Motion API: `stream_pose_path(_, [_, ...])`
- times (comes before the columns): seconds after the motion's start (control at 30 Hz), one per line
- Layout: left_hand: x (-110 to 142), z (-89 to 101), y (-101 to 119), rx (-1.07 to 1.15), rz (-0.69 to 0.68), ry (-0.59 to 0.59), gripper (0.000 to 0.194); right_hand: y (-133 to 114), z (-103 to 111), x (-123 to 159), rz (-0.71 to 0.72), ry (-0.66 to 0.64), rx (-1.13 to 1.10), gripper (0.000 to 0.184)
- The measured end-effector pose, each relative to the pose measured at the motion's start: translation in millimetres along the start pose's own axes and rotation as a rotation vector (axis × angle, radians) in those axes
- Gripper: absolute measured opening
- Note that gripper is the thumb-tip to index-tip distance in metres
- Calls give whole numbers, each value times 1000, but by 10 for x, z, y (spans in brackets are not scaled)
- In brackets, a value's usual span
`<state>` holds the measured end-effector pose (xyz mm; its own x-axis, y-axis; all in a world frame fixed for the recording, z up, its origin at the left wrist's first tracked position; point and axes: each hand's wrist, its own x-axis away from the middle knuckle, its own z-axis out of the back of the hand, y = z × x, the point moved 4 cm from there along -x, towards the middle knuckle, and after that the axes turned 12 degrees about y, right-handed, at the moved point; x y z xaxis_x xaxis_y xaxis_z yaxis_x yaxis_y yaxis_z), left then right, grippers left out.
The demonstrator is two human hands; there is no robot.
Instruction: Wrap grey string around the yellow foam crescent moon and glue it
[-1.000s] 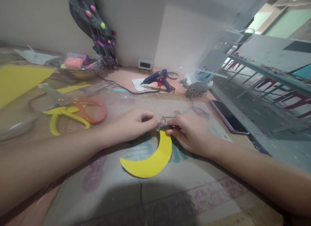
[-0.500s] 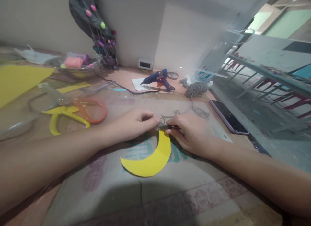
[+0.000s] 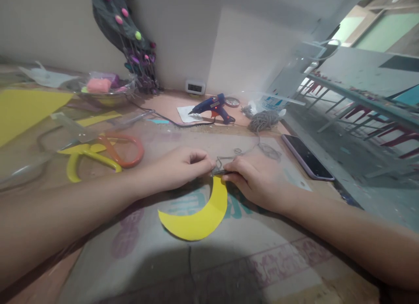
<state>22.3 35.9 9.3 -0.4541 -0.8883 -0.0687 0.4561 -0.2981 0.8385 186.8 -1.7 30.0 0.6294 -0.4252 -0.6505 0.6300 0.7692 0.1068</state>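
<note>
A yellow paper crescent lies on a sheet of printed cardboard. Its upper tip sits between my two hands. My left hand is closed in a pinch at that tip, on a thin grey string. My right hand is closed round a small dark tool that I cannot name, its point at the crescent's tip. The string runs back to a ball of grey twine.
A blue glue gun rests on white paper at the back, its cable running left. Orange and yellow scissors lie to the left near yellow paper. A phone lies on the right by the table's edge.
The crescent's lower end has slid slightly left. My right hand has shifted a little left towards the tip. My left hand has stayed in place.
</note>
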Motion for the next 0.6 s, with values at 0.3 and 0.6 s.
stream_pose_path(0.3, [15, -5, -14, 36, 21, 1, 36, 7, 24, -6, -24, 16, -73, 18])
stream_pose_path(0.6, [6, -10, -12, 9, -9, 8, 36, 0, 14, -6, -39, -31, -59, 18])
